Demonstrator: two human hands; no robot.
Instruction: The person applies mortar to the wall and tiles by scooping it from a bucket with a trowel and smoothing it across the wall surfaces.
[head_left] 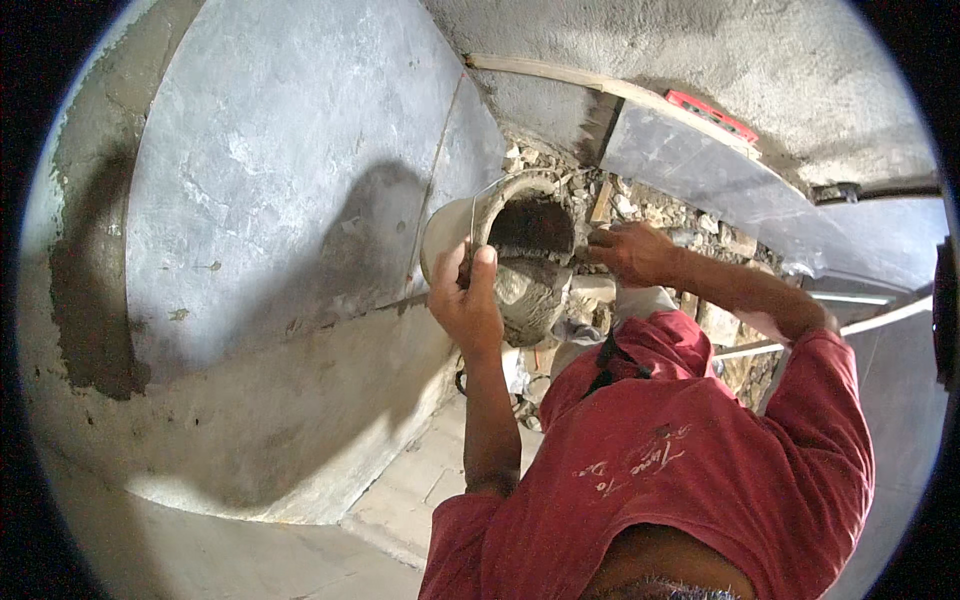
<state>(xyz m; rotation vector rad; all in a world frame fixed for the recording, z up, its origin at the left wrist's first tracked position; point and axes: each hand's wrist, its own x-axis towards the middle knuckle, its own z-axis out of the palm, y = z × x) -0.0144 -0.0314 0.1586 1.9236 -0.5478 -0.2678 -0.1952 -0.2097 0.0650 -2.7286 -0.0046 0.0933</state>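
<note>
A cement-caked bucket [448, 225] with a thin wire handle is tipped so its mouth shows, dark inside with grey mortar at its lower part. My left hand [468, 300] grips its left side by the handle, thumb uppermost. At the bucket's right rim is my right hand [628, 255], its fingers curled; what they hold, if anything, is hidden. Below the hands are my red shirt, pale trousers and bent legs.
Large grey panels [260, 130] line the left side and upper right [700, 170]. A red spirit level [710, 115] lies along a wooden batten [560, 75] at the top. Rubble [730, 240] surrounds the bucket. A pale tiled floor [400, 470] lies at lower left.
</note>
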